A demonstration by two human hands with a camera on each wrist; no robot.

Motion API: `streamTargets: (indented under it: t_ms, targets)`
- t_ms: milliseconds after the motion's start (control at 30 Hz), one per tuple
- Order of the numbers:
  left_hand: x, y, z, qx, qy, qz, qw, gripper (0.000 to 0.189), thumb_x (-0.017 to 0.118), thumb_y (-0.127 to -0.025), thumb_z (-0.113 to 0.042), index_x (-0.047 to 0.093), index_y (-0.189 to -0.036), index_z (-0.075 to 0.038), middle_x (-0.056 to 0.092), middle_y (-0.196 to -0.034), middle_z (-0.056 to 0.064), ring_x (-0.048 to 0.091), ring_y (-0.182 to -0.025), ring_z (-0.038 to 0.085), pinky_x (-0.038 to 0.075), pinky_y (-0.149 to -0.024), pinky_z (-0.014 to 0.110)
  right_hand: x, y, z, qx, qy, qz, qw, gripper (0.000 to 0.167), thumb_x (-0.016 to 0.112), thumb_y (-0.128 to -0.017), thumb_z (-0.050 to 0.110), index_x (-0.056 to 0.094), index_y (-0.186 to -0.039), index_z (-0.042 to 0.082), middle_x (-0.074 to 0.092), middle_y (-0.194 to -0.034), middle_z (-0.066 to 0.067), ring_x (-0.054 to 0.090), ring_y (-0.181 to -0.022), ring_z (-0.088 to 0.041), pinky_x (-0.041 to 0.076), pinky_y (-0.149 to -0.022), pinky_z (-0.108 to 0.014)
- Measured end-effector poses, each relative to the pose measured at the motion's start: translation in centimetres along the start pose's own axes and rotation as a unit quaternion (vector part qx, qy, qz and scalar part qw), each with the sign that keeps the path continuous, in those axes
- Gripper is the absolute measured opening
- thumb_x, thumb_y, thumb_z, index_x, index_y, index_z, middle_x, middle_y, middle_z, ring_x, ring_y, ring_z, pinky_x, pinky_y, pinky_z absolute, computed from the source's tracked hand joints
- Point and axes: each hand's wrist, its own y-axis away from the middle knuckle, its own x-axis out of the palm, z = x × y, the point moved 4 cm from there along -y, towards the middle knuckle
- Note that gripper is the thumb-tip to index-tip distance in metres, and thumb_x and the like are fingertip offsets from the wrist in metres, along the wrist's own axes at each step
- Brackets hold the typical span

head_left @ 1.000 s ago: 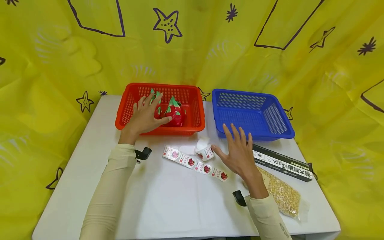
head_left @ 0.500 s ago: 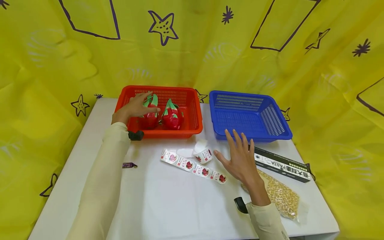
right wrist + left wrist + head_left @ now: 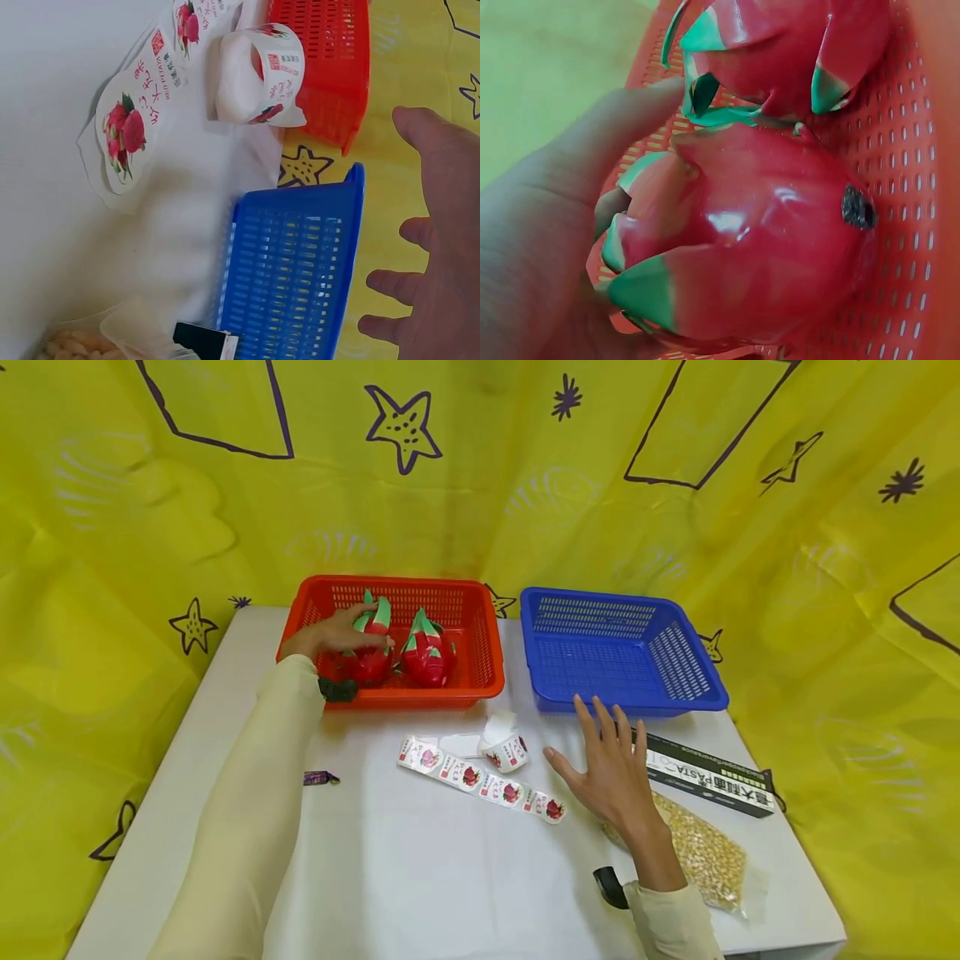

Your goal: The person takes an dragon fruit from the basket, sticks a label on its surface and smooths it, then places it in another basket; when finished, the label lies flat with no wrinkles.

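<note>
My left hand (image 3: 326, 635) reaches into the red basket (image 3: 420, 697) and grips a dragon fruit (image 3: 369, 668) by its leafy end. In the left wrist view the thumb (image 3: 641, 109) lies along one side of that fruit and the other fingers curl behind its green-tipped leaves, partly hidden. A second dragon fruit (image 3: 429, 660) lies beside it. My right hand (image 3: 611, 777) hovers with fingers spread and holds nothing, in front of the blue basket (image 3: 555, 702). To the left of that hand lies a roll of dragon fruit stickers (image 3: 506, 753), its strip (image 3: 480, 781) unrolled across the white table.
A dark pasta box (image 3: 708, 777) and a clear bag of yellow kernels (image 3: 708, 856) lie at the right, partly behind the right hand. One small purple wrapped item (image 3: 321, 777) lies beside the left sleeve. Yellow patterned cloth (image 3: 480, 468) hangs around the table.
My left hand has moved left and down into the red basket and closed round the left dragon fruit. My right hand has shifted slightly down and to the right.
</note>
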Motion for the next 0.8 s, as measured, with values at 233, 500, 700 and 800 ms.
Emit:
streamTargets:
  t_ms: [233, 500, 700, 800]
  targets:
    - [0.57, -0.41, 0.33, -0.018, 0.042, 0.013, 0.9988, 0.098, 0.069, -0.1, -0.035, 0.006, -0.17, -0.008, 0.011, -0.173, 0.028, 0.049, -0.137, 0.054, 0.038, -0.119, 0.065, 0.38, 0.22, -0.09, 0.001, -0.006, -0.001, 1.0, 0.093, 0.068, -0.096, 0.059, 0.027, -0.169, 0.018, 0.032, -0.169, -0.024, 0.023, -0.155, -0.052, 0.008, -0.124, -0.075]
    - [0.85, -0.45, 0.95, -0.029, 0.056, -0.017, 0.9979, 0.092, 0.071, -0.099, -0.035, 0.017, -0.168, -0.007, 0.029, -0.164, 0.028, 0.047, -0.135, 0.045, 0.047, -0.114, 0.059, 0.61, 0.66, -0.02, -0.005, -0.006, -0.003, 1.0, 0.093, 0.069, -0.096, 0.057, 0.028, -0.169, 0.017, 0.033, -0.168, -0.025, 0.024, -0.154, -0.054, 0.01, -0.123, -0.076]
    - [0.41, -0.34, 0.97, -0.028, 0.082, -0.031, 0.9958, 0.094, 0.071, -0.098, -0.037, 0.016, -0.168, -0.009, 0.029, -0.165, 0.027, 0.05, -0.133, 0.045, 0.048, -0.113, 0.058, 0.53, 0.45, -0.13, -0.008, 0.001, -0.009, 0.9999, 0.097, 0.073, -0.093, 0.058, 0.028, -0.168, 0.016, 0.034, -0.167, -0.025, 0.025, -0.154, -0.054, 0.011, -0.122, -0.076]
    - [-0.08, -0.24, 0.67, -0.024, 0.08, -0.038, 0.9958, 0.096, 0.07, -0.098, -0.04, 0.014, -0.169, -0.011, 0.027, -0.168, 0.025, 0.051, -0.133, 0.043, 0.048, -0.112, 0.057, 0.63, 0.35, -0.16, -0.007, 0.001, -0.008, 0.9999, 0.098, 0.074, -0.091, 0.058, 0.029, -0.168, 0.015, 0.034, -0.167, -0.025, 0.025, -0.154, -0.054, 0.01, -0.123, -0.076]
